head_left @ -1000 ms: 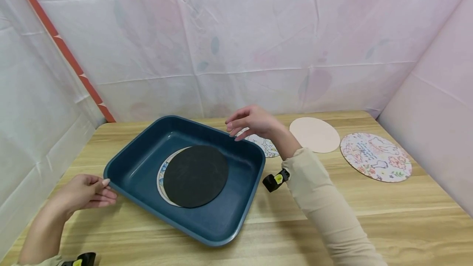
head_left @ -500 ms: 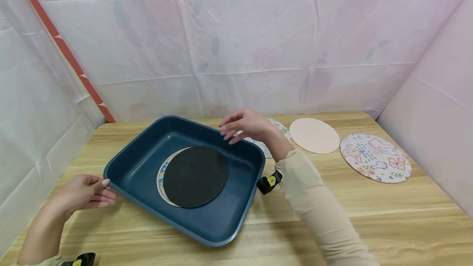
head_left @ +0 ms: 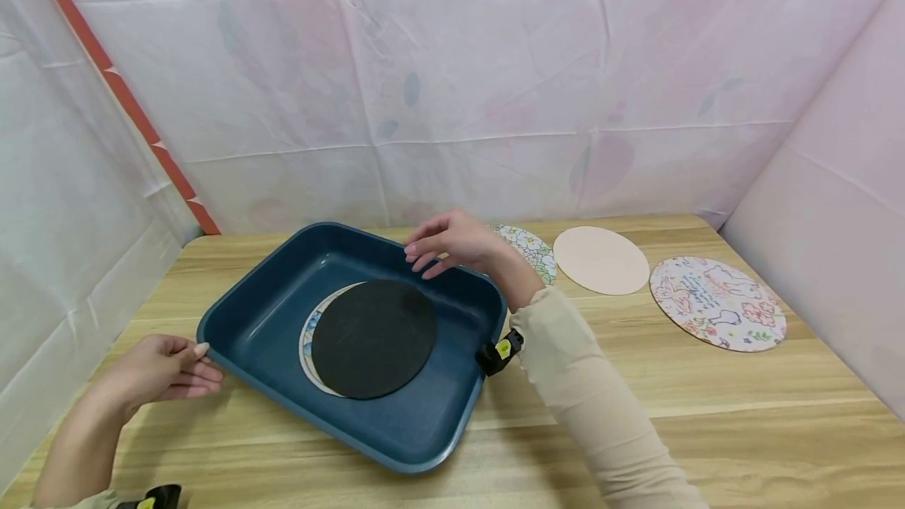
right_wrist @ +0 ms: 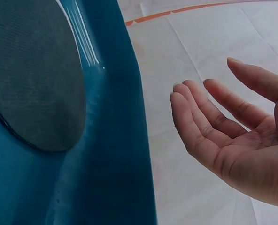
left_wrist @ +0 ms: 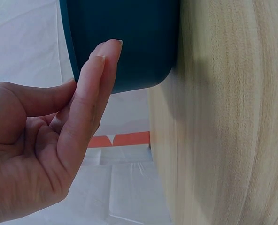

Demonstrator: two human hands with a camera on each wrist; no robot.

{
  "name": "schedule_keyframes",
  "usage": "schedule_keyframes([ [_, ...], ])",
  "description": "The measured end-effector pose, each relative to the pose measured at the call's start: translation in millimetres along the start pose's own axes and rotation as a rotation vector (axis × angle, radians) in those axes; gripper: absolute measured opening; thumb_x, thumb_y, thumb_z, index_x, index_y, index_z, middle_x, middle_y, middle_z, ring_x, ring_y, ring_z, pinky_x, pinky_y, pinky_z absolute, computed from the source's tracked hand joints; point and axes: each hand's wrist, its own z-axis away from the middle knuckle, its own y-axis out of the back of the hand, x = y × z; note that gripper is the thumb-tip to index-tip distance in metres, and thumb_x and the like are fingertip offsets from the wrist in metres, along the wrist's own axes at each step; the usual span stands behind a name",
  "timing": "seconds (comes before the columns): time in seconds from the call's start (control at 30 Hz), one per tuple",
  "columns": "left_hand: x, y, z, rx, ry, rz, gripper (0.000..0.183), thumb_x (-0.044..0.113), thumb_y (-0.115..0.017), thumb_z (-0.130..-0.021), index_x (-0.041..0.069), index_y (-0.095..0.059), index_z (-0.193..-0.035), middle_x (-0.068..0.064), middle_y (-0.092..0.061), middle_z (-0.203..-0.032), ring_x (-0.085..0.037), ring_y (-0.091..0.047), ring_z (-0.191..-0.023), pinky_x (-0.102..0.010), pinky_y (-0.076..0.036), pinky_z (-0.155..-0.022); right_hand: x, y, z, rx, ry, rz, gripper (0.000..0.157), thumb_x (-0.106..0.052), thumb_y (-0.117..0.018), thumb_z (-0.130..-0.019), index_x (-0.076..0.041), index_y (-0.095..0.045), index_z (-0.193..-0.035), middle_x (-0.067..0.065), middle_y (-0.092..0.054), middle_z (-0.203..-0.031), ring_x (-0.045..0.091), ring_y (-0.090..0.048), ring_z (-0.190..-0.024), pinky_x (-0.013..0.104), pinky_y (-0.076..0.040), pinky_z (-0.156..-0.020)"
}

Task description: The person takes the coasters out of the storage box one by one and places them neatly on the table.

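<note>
A deep dark-blue rectangular tray [head_left: 261, 383] sits at an angle on the wooden table. My left hand [head_left: 159, 371] pinches its left corner, the thumb on the rim and the fingers along the outer wall, as the left wrist view shows. Inside lies a round mat [head_left: 375, 340], black side up. It covers most of a second round mat [head_left: 309, 344], whose pale edge and blue pattern show on the left. Over the tray's far rim hovers my right hand [head_left: 456, 242], fingers loosely bent with nothing in them; the right wrist view has them apart from the rim [right_wrist: 141, 112].
Behind the right forearm is a flower-patterned round mat [head_left: 526, 250], partly hidden. A plain cream round mat [head_left: 601, 260] and one with coloured drawings [head_left: 717, 303] lie further right on the table [head_left: 707, 430]. Pale cloth walls [head_left: 467, 85] stand at the back and sides.
My right hand has drifted left along the tray's far rim, uncovering more of the flower-patterned mat's right part. The left hand, the tray and the mats stay as they were.
</note>
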Motion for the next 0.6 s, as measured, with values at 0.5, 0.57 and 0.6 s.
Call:
schedule_keyframes([
  [0.5, -1.4, 0.5, 0.6, -0.012, -0.003, 0.009, 0.036, 0.006, -0.025, -0.100, -0.021, -0.049, -0.098, -0.016, -0.066, -0.084, -0.021, -0.066, -0.075, -0.033, -0.056, -0.070, -0.8, -14.0, -13.0, -0.016, 0.017, -0.027, 0.021, -0.006, -0.061, -0.087, 0.006, -0.062, -0.105, 0.019, -0.064, -0.095, 0.043, -0.057, -0.095, 0.041, -0.055, -0.074],
  [0.57, -1.4, 0.3, 0.1, -0.009, -0.002, 0.009, 0.036, 0.006, -0.026, -0.100, -0.022, -0.049, -0.098, -0.016, -0.066, -0.084, -0.021, -0.066, -0.075, -0.033, -0.056, -0.070, -0.3, -15.0, -14.5, -0.015, 0.014, -0.033, 0.021, -0.006, -0.060, -0.088, 0.006, -0.062, -0.104, 0.020, -0.064, -0.095, 0.044, -0.057, -0.096, 0.041, -0.055, -0.074],
  [0.6, -1.4, 0.2, -0.1, -0.009, -0.002, 0.008, 0.036, 0.006, -0.025, -0.100, -0.022, -0.049, -0.098, -0.016, -0.066, -0.083, -0.021, -0.066, -0.075, -0.033, -0.056, -0.070, 0.1, -15.3, -15.3, -0.013, 0.011, -0.036, 0.021, -0.006, -0.060, -0.088, 0.006, -0.062, -0.104, 0.020, -0.063, -0.096, 0.044, -0.056, -0.096, 0.041, -0.055, -0.074],
])
